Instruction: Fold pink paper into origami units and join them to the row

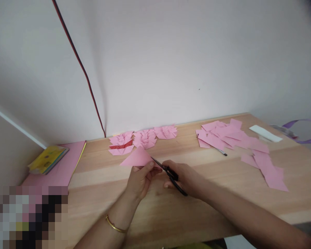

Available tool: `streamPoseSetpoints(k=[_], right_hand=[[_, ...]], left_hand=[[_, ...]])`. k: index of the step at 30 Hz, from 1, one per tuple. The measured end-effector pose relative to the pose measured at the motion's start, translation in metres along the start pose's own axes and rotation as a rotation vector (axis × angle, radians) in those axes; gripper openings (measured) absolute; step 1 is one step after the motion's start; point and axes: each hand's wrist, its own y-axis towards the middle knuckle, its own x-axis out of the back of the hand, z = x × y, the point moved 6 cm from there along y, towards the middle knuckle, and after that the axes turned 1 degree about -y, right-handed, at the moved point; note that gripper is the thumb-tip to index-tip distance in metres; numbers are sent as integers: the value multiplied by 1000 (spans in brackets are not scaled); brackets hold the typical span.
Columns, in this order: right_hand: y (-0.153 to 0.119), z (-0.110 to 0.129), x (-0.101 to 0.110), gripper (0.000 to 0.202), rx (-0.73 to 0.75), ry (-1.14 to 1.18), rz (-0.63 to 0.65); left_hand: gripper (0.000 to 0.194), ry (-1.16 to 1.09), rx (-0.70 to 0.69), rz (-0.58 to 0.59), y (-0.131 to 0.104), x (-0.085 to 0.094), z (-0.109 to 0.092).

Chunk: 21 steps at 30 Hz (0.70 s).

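Note:
My left hand [143, 178] pinches a folded pink paper triangle [137, 157] by its lower edge, above the wooden table. In my right hand [181, 176] is a pair of black scissors [174, 175], its fingers wrapped round the handles. The blades point up and left and meet the right side of the triangle. Whether the blades are parted is too small to tell. Behind the triangle, cut pink paper pieces [144, 139] lie in several small stacks near the wall, with one red piece [121, 145] among the left ones.
Loose pink paper pieces [230, 135] spread over the right side of the table [93, 207], with a thin dark-tipped tool [223, 152] and a white strip [265, 133]. A yellow packet [48, 159] rests on pink sheets [67, 167] at the left. A purple strap [307, 141] lies far right.

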Motion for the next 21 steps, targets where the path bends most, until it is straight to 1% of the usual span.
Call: streamPoseSetpoints(k=[5,11,14,21], right_hand=[[0,5,0,47,1,27,-11],[1,7,1,49,-10,77,-8],[1,9,2,52,-1,103,-12],[0,11,3,47,11,123,-23]], left_hand=[[14,27,-4,26,-1,-2,1],[14,33,5,-9,0,1,6],[13,45,13,0,0,2,8],[14,78,21,31,0,2,10]])
